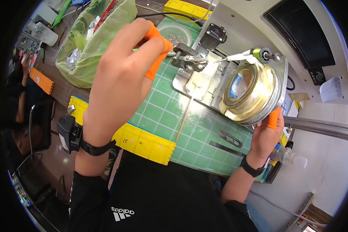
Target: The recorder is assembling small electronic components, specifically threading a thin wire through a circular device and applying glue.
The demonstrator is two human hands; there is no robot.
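Note:
My left hand point(121, 63), wearing orange finger cots, is raised over the left side of the bench with its fingers curled together. Its fingertips are beside a dark metal spring clamp point(190, 58), and whatever they pinch is hidden. With an orange cot on one finger, my right hand point(267, 133) grips the lower rim of a round brass-coloured fixture point(253, 91) on the machine; some of its fingers are hidden behind it. Blue shows inside the fixture's ring. A pointed nozzle point(236, 57) reaches left above a small metal plate point(203, 79).
A clear round tub point(176, 34) of small metal pieces stands behind the clamp. A thin wooden stick point(185, 118), tweezers point(231, 138) and a flat dark strip point(224, 147) lie on the green mat point(158, 104). Yellow strips point(143, 143) edge the bench. A green bag point(85, 58) stands left.

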